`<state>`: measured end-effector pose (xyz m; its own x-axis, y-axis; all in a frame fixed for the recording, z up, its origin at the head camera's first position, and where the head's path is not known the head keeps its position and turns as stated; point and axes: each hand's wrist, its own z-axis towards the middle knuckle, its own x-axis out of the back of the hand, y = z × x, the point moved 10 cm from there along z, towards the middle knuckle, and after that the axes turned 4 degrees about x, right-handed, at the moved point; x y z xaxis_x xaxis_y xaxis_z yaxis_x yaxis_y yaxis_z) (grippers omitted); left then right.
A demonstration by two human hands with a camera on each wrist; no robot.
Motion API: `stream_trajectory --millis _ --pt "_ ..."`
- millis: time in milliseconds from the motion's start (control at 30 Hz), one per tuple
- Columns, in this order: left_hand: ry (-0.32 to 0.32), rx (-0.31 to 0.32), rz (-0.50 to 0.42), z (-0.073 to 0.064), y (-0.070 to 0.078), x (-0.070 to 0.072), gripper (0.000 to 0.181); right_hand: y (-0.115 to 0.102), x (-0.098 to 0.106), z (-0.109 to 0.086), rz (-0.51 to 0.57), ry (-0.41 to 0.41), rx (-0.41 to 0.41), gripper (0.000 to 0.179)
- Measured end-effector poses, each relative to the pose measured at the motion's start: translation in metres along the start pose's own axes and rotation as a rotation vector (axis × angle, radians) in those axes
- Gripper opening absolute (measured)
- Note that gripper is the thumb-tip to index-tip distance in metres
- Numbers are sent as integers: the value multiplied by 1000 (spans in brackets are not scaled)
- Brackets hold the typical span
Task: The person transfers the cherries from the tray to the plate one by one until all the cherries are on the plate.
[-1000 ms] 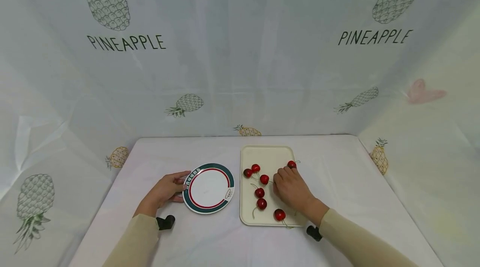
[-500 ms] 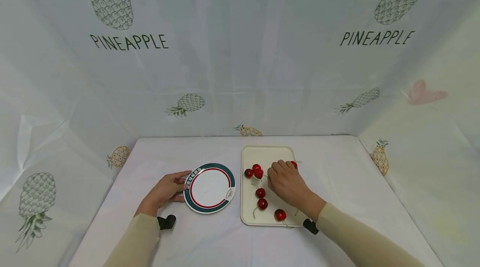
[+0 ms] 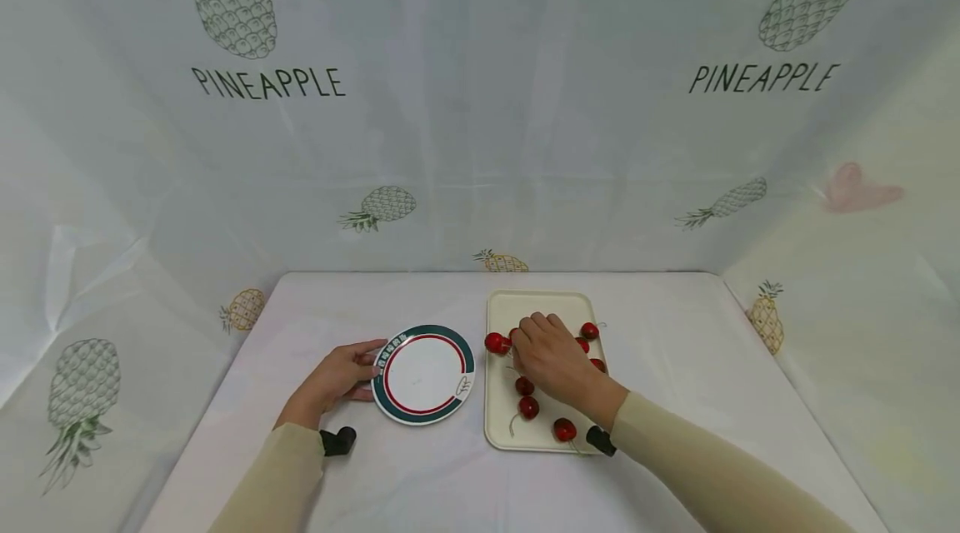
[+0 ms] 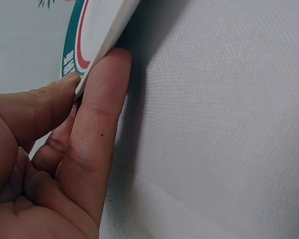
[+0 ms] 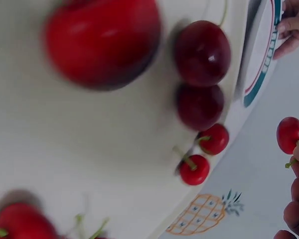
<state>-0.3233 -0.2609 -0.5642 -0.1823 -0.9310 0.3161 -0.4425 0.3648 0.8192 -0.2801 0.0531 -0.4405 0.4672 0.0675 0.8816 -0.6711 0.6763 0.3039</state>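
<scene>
My left hand (image 3: 341,379) pinches the left rim of a white plate (image 3: 420,375) with a green and red border. In the left wrist view the thumb lies on the plate's upper face and a finger (image 4: 92,124) supports it from beneath. My right hand (image 3: 555,358) is over a cream tray (image 3: 536,304) of cherries. In the right wrist view its fingertips pinch the stem of a red cherry (image 5: 290,135), which hangs clear of the tray surface. From the head view, this hand partly covers the cherries around it.
On the tray lie several other cherries, including one near its front edge (image 3: 564,430), one at the upper right (image 3: 589,331) and two dark ones together, the upper cherry (image 5: 202,52) touching the lower. White cloth (image 3: 675,333) covers the table; pineapple-print curtains surround it.
My right hand has moved left across the tray, carrying a cherry by its stem. Cherries on the tray's right side have come into view. The left hand keeps its hold on the plate.
</scene>
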Motion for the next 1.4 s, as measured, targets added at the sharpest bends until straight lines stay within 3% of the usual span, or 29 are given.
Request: stream_trajectory --millis 233,467,800,1033,1233,1400 --pt "0 -3 10 2 0 0 59 -19 -3 26 1 -30 28 15" --pt "-7 1 8 2 0 0 59 -46 -5 52 20 -11 102 17" --pt "-4 -9 12 1 1 0 58 -91 -31 81 20 -92 181 17" --pt "-16 -25 3 -3 5 -1 56 -117 -51 93 34 -111 211 24" --pt "-17 -28 -3 -3 5 -1 54 -123 -61 98 46 -130 217 26" --pt "-16 -31 -10 -2 5 -1 53 -125 -69 101 29 -181 230 41"
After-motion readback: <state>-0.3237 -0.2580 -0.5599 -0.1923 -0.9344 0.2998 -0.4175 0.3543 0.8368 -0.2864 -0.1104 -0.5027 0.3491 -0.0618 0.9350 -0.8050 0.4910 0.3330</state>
